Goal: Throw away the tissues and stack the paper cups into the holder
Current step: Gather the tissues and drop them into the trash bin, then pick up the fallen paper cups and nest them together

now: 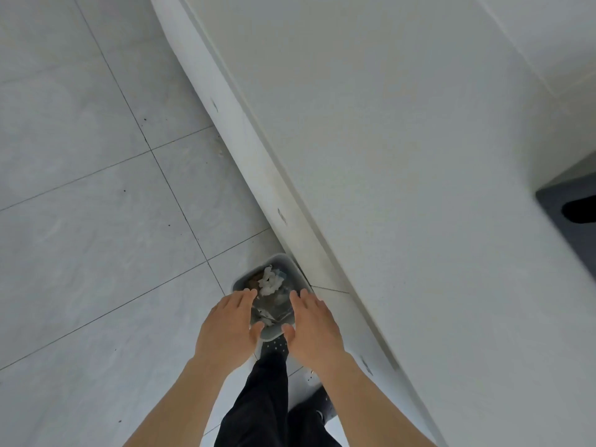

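Note:
A small grey trash bin [280, 262] stands on the floor against the base of a white counter. Crumpled white tissues [270, 281] lie on top of the rubbish inside it. My left hand [228, 327] hovers over the bin's left side, palm down, fingers spread, holding nothing. My right hand [313, 327] hovers over the bin's right side, also flat and empty. No paper cups or cup holder are in view.
The white counter top [403, 140] fills the right half, its front edge [245, 146] running diagonally. Grey floor tiles [80, 204] spread to the left. My dark trousers and dotted socks [274, 350] show below the bin. A dark opening [571, 201] lies at far right.

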`<state>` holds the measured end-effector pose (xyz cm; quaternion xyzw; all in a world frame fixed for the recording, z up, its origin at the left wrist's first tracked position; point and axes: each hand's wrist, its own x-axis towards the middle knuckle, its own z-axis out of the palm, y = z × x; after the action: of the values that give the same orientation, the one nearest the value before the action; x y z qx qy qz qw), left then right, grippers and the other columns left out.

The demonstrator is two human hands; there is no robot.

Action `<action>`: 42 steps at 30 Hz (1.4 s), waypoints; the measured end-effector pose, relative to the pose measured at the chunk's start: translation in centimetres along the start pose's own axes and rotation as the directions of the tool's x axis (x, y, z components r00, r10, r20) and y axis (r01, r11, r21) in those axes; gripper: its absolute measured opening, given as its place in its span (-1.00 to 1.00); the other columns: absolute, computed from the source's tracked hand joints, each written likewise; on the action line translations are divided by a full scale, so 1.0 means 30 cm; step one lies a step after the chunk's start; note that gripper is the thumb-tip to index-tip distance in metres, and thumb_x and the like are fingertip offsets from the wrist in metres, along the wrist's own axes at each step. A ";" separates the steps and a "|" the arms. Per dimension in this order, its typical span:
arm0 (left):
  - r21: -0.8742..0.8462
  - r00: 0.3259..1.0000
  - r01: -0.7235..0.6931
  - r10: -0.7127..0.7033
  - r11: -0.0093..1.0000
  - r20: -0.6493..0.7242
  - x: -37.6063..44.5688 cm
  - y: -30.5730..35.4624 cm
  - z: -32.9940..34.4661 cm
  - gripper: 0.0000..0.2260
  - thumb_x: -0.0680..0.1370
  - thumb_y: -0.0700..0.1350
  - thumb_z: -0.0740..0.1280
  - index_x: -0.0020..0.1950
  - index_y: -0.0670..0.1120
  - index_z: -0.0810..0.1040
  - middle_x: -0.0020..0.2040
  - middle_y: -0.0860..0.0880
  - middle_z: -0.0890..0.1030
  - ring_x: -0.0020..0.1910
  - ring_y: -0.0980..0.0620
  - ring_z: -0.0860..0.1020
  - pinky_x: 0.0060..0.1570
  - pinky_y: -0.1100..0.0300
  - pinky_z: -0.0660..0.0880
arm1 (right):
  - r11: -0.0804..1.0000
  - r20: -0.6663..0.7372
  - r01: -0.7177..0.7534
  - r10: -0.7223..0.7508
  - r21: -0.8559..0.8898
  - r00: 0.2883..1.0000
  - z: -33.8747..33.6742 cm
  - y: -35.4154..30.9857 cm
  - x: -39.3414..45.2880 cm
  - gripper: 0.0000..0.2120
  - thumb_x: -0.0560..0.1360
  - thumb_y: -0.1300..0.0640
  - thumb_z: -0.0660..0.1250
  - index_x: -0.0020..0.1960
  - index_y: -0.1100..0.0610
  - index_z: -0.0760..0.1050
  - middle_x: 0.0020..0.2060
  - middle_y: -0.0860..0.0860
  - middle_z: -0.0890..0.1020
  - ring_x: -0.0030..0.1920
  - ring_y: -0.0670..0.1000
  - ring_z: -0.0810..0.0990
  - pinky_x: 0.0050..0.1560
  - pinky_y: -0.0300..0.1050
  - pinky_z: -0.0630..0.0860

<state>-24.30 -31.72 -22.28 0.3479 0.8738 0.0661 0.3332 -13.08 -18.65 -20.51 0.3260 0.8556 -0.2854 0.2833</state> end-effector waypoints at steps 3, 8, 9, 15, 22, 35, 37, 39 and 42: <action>0.074 0.999 -0.031 0.033 0.997 -0.028 -0.030 0.006 -0.065 -0.42 0.58 0.11 0.35 0.54 -0.04 0.31 0.45 0.00 0.47 0.43 -0.04 0.43 0.37 0.08 0.43 | 0.996 -0.034 0.061 -0.063 -0.069 0.997 -0.045 -0.032 -0.029 -0.36 0.67 -0.03 0.24 0.64 0.12 0.08 0.63 0.09 0.17 0.64 0.11 0.10 0.65 0.02 0.04; 0.137 0.993 -0.053 0.066 0.989 -0.093 -0.083 0.017 -0.211 -0.42 0.56 0.11 0.37 0.53 -0.05 0.33 0.45 -0.01 0.47 0.44 -0.05 0.43 0.39 0.06 0.41 | 0.985 -0.096 0.118 -0.131 -0.129 0.987 -0.132 -0.101 -0.078 -0.30 0.66 -0.06 0.23 0.65 0.18 0.03 0.65 0.12 0.15 0.65 0.13 0.09 0.64 0.01 0.02; 0.144 0.992 -0.060 0.075 0.988 -0.098 -0.091 0.019 -0.242 -0.41 0.58 0.11 0.35 0.55 -0.05 0.30 0.48 -0.01 0.44 0.46 -0.05 0.39 0.42 0.07 0.37 | 0.982 -0.114 0.124 -0.141 -0.142 0.983 -0.152 -0.115 -0.090 -0.31 0.66 -0.06 0.23 0.65 0.18 0.05 0.64 0.13 0.16 0.65 0.14 0.10 0.65 0.01 0.03; 0.164 0.974 -0.091 0.122 0.982 -0.193 -0.113 0.079 -0.451 -0.39 0.62 0.12 0.26 0.61 -0.05 0.16 0.55 0.01 0.32 0.54 -0.01 0.27 0.50 0.11 0.25 | 0.970 -0.224 0.152 -0.194 -0.191 0.955 -0.317 -0.187 -0.166 -0.37 0.66 -0.01 0.20 0.62 0.23 0.12 0.63 0.18 0.19 0.63 0.20 0.14 0.65 0.09 0.07; 0.234 0.927 -0.215 0.273 0.948 -0.256 -0.064 0.254 -0.660 -0.38 0.63 0.11 0.23 0.62 -0.06 0.11 0.57 0.02 0.27 0.55 0.01 0.23 0.52 0.13 0.21 | 0.979 -0.403 0.111 -0.172 -0.170 0.899 -0.552 -0.145 -0.260 -0.36 0.67 -0.01 0.19 0.64 0.21 0.06 0.64 0.14 0.15 0.65 0.16 0.09 0.65 0.01 -0.02; 0.323 0.695 -0.659 0.714 0.679 -0.083 -0.017 0.984 -0.539 -0.39 0.65 0.08 0.20 0.64 -0.04 0.05 0.62 0.03 0.17 0.60 0.03 0.13 0.57 0.13 0.09 | 0.933 -0.596 -0.327 0.350 0.152 0.722 -0.671 0.438 -0.681 -0.36 0.68 -0.03 0.21 0.63 0.18 0.07 0.62 0.07 0.18 0.64 0.09 0.11 0.64 -0.06 -0.01; 0.321 0.646 -0.718 0.763 0.617 -0.023 -0.049 1.098 -0.468 -0.39 0.66 0.08 0.19 0.64 -0.03 0.04 0.63 0.04 0.15 0.60 0.03 0.11 0.57 0.14 0.08 | 0.893 -0.591 -0.385 0.444 0.232 0.674 -0.629 0.534 -0.773 -0.37 0.67 -0.03 0.23 0.62 0.18 0.10 0.61 0.06 0.21 0.62 0.08 0.14 0.64 -0.06 0.02; 0.313 0.593 -0.769 0.805 0.557 0.026 -0.088 1.200 -0.393 -0.39 0.66 0.08 0.20 0.64 -0.02 0.05 0.63 0.04 0.15 0.60 0.03 0.11 0.56 0.14 0.09 | 0.849 -0.574 -0.432 0.525 0.304 0.628 -0.575 0.624 -0.865 -0.38 0.67 -0.03 0.23 0.62 0.17 0.11 0.60 0.05 0.22 0.62 0.08 0.16 0.64 -0.05 0.06; 0.304 0.522 -0.827 0.847 0.474 0.101 -0.154 1.338 -0.278 -0.38 0.65 0.09 0.20 0.64 -0.02 0.04 0.62 0.05 0.16 0.59 0.04 0.12 0.56 0.15 0.10 | 0.777 -0.542 -0.491 0.628 0.394 0.559 -0.483 0.751 -1.002 -0.43 0.67 -0.01 0.22 0.59 0.17 0.16 0.55 0.05 0.29 0.57 0.08 0.24 0.61 -0.07 0.11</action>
<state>-4.42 -3.69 0.55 0.7756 0.6009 0.0909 0.1707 17.67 -6.73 2.62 0.6853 0.7160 -0.1324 0.0120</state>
